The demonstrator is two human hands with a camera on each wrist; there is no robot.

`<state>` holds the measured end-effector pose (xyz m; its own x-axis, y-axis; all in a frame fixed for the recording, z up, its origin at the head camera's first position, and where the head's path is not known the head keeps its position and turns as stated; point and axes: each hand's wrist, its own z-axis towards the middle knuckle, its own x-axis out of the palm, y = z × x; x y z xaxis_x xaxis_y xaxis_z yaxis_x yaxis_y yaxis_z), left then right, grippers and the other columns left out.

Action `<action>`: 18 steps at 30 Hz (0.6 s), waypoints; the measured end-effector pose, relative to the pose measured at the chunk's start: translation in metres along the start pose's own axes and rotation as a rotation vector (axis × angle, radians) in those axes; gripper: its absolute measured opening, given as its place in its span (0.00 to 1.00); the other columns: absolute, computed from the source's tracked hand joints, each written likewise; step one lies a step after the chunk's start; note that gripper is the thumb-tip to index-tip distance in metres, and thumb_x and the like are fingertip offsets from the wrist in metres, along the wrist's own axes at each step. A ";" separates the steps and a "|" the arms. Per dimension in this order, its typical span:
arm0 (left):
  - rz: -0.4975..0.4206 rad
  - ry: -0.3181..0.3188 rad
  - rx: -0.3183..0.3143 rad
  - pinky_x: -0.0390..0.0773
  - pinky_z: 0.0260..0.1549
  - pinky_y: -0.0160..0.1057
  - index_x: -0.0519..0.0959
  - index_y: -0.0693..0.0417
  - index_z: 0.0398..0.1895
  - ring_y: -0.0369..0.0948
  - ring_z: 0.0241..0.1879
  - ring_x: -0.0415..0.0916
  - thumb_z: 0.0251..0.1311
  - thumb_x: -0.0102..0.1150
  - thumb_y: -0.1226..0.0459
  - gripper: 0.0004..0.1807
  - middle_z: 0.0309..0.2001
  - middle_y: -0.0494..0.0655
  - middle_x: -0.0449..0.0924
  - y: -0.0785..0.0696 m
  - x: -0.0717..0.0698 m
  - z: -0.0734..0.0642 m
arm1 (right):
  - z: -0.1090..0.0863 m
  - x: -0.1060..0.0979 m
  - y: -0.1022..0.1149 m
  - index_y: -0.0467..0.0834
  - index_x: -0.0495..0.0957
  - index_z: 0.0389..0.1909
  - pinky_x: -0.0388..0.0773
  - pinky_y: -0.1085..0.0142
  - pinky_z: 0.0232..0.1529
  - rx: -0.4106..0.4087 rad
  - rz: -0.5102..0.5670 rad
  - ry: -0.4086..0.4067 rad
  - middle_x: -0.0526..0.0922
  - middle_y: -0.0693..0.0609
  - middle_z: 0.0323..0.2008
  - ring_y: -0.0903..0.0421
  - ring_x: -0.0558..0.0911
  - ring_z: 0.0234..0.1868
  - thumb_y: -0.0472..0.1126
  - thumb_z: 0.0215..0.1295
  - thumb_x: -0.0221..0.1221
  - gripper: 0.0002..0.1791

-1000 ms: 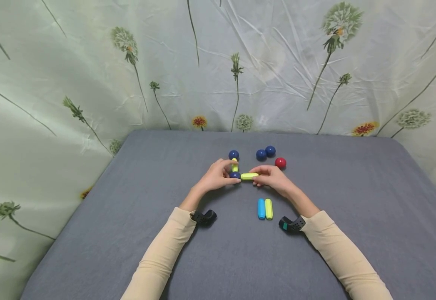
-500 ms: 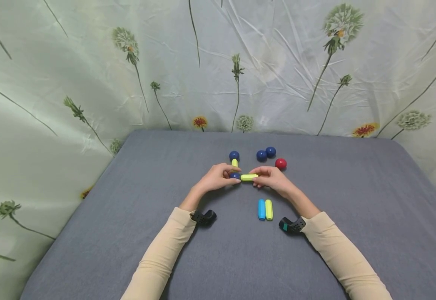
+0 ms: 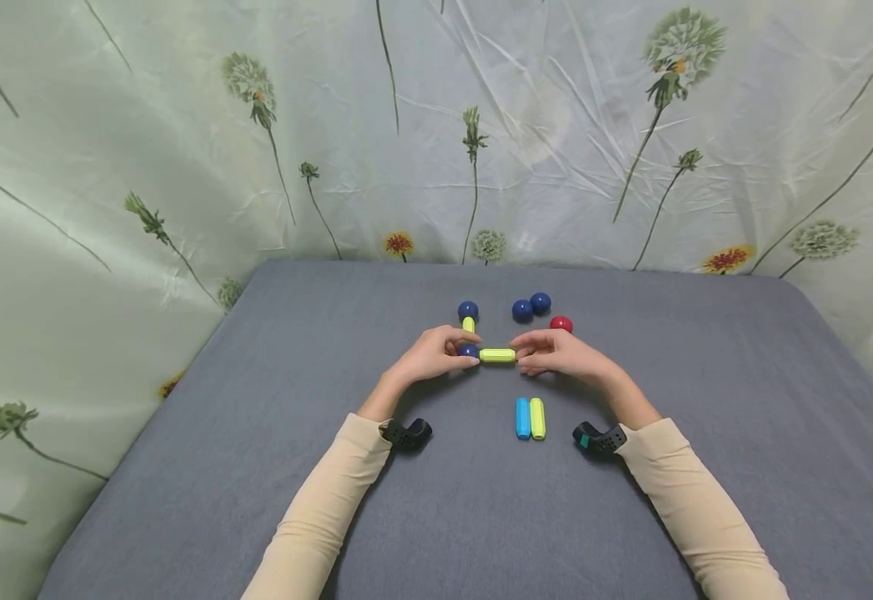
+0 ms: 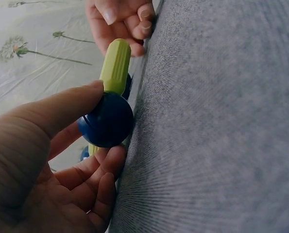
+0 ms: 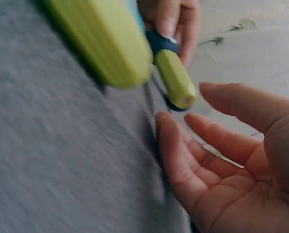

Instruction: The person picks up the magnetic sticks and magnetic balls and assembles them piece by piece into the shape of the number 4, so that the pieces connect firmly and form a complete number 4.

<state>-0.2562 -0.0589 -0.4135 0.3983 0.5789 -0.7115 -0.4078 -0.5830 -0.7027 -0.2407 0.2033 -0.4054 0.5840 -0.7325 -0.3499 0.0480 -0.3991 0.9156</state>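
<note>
My left hand (image 3: pixel 430 354) pinches a dark blue ball (image 4: pixel 108 120) between thumb and fingers, low over the grey surface. From that ball a yellow-green rod (image 3: pixel 498 356) juts to the right, its near end against the ball. A second yellow-green rod (image 3: pixel 469 325) runs back from the same ball to another blue ball (image 3: pixel 468 310). Just off the free end of the right-pointing rod, my right hand (image 3: pixel 562 354) stands with thumb and fingers parted, holding nothing; the right wrist view shows a gap between its fingertips and the rod (image 5: pixel 176 80).
A blue rod (image 3: pixel 522 418) and a yellow-green rod (image 3: pixel 537 418) lie side by side nearer me. Behind the right hand are two blue balls (image 3: pixel 522 311) and a red ball (image 3: pixel 561 324), partly covered by that hand. A flowered cloth (image 3: pixel 376 167) hangs behind the grey surface (image 3: pixel 256 375).
My right hand has let go of the yellow-green rod and drawn a little to the right. The left hand's upper fingers have come down closer round the blue ball.
</note>
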 end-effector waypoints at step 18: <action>-0.021 0.002 0.000 0.67 0.28 0.29 0.78 0.51 0.54 0.37 0.30 0.67 0.57 0.63 0.58 0.21 0.37 0.49 0.74 0.003 0.001 0.001 | -0.021 -0.029 0.012 0.30 0.72 0.53 0.79 0.67 0.38 -0.007 -0.114 -0.246 0.81 0.43 0.40 0.62 0.80 0.33 0.40 0.66 0.55 0.20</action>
<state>-0.2580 -0.0592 -0.4158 0.4082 0.5903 -0.6964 -0.3989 -0.5708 -0.7177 -0.2395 0.2314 -0.3801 0.3600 -0.7954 -0.4876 0.1083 -0.4834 0.8687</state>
